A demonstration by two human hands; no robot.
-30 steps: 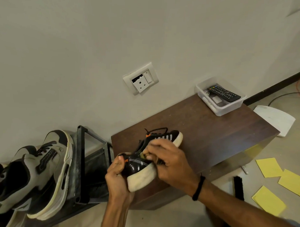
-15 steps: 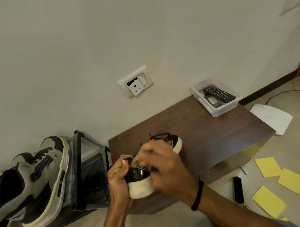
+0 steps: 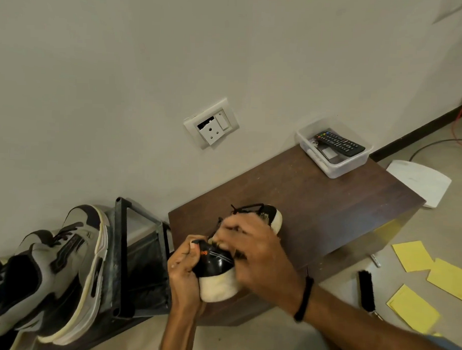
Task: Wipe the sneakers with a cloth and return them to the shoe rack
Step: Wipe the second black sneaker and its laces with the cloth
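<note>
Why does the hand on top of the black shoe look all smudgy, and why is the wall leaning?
Head view: motion blur smears the right hand over the shoe, hiding what it holds; the left hand gripping the shoe and the remote look sharp. Same head view: the wide, tilted camera makes the wall socket slant.

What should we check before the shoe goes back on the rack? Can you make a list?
1. Grip: the left hand holds the black sneaker by its heel: ok.
2. Cloth under the right hand: cannot tell, blurred.
3. Sneaker wiped all over: cannot tell, the right hand covers most of it.
4. Shoe rack nearby: ok, it stands right beside the cabinet.
5. Free spot on the rack: cannot tell, the grey sneakers fill the part in view.
</note>
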